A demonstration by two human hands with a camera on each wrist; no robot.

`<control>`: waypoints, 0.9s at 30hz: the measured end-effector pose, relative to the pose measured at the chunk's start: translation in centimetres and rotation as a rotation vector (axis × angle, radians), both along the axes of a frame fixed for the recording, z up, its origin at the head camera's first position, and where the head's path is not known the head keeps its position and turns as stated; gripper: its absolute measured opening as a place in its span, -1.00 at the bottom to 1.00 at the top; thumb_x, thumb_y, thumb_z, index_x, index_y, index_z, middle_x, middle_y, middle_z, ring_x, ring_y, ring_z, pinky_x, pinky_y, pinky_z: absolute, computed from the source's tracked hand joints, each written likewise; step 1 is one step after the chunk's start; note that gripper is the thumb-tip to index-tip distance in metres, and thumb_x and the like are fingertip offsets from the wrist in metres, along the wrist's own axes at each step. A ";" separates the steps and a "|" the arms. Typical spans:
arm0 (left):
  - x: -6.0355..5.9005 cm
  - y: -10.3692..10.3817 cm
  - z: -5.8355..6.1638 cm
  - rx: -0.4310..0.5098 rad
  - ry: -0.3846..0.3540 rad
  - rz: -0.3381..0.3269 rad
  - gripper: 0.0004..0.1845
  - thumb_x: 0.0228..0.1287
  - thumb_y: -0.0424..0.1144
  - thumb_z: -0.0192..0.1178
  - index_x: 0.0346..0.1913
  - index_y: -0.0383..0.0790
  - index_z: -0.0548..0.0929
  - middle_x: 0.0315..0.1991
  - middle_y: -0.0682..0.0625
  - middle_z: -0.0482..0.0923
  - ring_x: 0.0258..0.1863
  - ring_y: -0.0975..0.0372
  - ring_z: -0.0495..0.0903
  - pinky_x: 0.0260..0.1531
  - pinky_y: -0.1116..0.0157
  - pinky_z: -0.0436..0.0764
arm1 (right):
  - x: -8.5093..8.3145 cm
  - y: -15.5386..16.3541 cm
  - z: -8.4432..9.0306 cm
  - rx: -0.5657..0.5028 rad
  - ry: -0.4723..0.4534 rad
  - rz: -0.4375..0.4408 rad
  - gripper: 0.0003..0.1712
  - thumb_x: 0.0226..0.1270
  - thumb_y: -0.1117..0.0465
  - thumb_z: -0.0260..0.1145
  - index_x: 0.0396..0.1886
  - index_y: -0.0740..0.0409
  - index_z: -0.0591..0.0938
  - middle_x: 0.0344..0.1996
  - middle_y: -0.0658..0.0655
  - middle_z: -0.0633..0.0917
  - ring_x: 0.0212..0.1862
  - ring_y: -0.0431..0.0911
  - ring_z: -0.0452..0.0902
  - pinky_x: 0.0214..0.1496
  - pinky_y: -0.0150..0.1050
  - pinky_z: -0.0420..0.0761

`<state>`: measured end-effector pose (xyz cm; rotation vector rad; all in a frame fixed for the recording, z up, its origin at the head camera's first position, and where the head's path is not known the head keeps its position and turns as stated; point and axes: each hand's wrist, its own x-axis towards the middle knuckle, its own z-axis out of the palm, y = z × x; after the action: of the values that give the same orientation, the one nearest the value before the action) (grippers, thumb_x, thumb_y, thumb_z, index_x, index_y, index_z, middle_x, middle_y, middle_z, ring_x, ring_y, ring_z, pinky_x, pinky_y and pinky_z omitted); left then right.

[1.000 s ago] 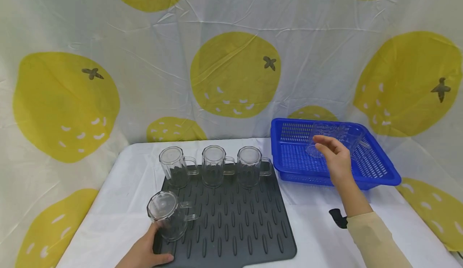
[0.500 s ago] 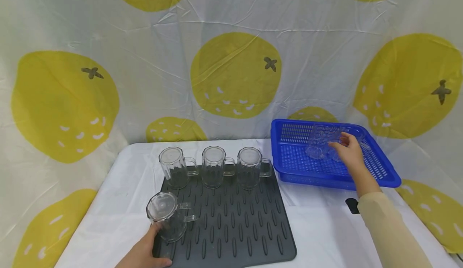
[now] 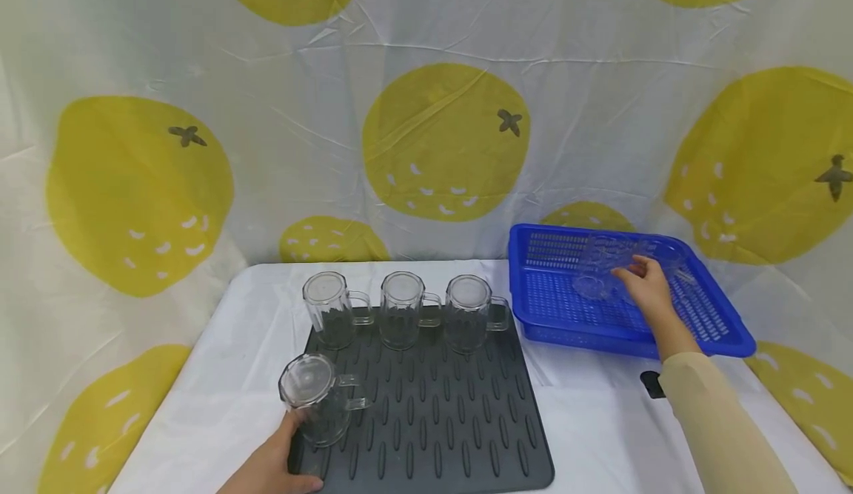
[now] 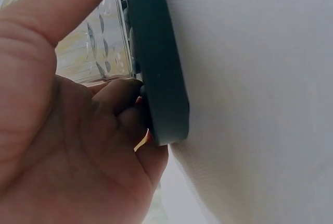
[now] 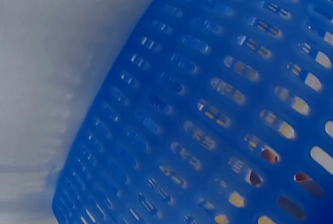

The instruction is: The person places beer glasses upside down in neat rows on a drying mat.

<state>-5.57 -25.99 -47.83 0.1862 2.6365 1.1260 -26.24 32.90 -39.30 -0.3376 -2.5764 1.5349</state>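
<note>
Four clear glass mugs are standing upside down on the dark ribbed drying mat (image 3: 433, 420): three in a row along its far edge (image 3: 402, 320) and a fourth, the near mug (image 3: 315, 399), at the mat's near-left corner. By my reading the unloading is well along but not finished, since at least two more clear glass pieces are lying in the blue slotted basket (image 3: 716, 324) at the table's right.

The left hand (image 3: 276, 464) is resting at the mat's near-left corner, fingers curled around the base of the near mug and the mat edge (image 4: 156, 73); the left wrist view is showing fingers pressed against both glass and mat. That mug is sitting with its long axis vertical, base up, handle pointing right toward the mat's middle.

The right hand (image 3: 645, 286) is reaching into the basket, fingertips touching the basket mug (image 3: 603, 272). Whether the fingers are actually closing round it I cannot tell; the right wrist view is showing only blurred basket wall (image 5: 218, 104). That glass is lying on its side, long axis roughly level, one round end facing the camera; which end it is, I cannot tell.

A small black object (image 3: 649, 384) is lying on the white tablecloth beside the right sleeve.
</note>
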 end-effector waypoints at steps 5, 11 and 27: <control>0.0 0.2 0.1 0.008 -0.006 0.016 0.19 -0.18 -0.05 0.60 0.37 -0.55 0.07 0.33 -0.60 0.11 0.30 -0.39 0.19 0.16 -0.28 0.27 | -0.3 -0.1 -0.6 -0.021 -0.021 -0.031 -0.16 0.52 0.02 0.01 0.52 0.40 -0.09 0.43 0.53 0.05 0.40 0.41 0.02 0.32 0.28 0.18; 0.0 0.2 0.1 0.008 -0.007 0.002 0.20 -0.14 -0.04 0.58 0.38 -0.58 0.03 0.33 -0.61 0.08 0.31 -0.40 0.16 0.16 -0.28 0.26 | -0.6 -0.1 -0.8 -0.045 -0.051 -0.049 -0.16 0.51 0.03 0.02 0.52 0.38 -0.09 0.44 0.51 0.04 0.40 0.41 0.02 0.33 0.27 0.17; 0.1 0.1 -0.1 0.022 0.007 -0.003 0.19 -0.15 -0.10 0.59 0.37 -0.61 0.03 0.31 -0.64 0.09 0.29 -0.42 0.16 0.16 -0.30 0.25 | -0.8 -0.1 -1.0 -0.019 -0.098 -0.001 -0.13 0.49 0.00 0.01 0.50 0.44 -0.11 0.41 0.58 0.04 0.38 0.46 0.02 0.31 0.32 0.14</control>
<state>-5.51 -25.87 -47.94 0.1986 2.6300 1.1559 -27.00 32.85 -40.28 -0.4264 -2.6353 1.5821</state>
